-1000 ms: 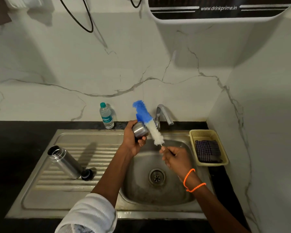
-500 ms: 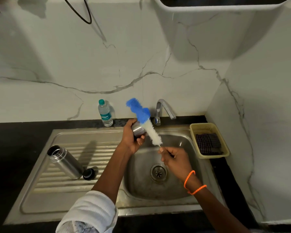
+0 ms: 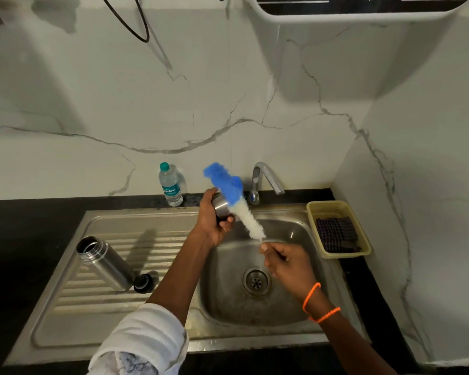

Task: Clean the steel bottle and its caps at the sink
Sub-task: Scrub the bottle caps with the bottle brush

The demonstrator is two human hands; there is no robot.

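Little has moved since earlier: left hand [image 3: 214, 220] still grips the steel cap [image 3: 220, 209] over the sink [image 3: 255, 334], right hand [image 3: 284, 262] still pinches the brush [image 3: 236, 201] handle. Bottle [image 3: 103, 262] and black cap [image 3: 142, 282] lie on the drainboard.

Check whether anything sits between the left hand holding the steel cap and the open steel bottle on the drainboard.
Nothing visible does. The left hand grips the steel cap over the basin's edge; the steel bottle lies on the drainboard toward the person's left, with bare ribbed steel between them. The small black cap lies at the bottle's base, off that line.
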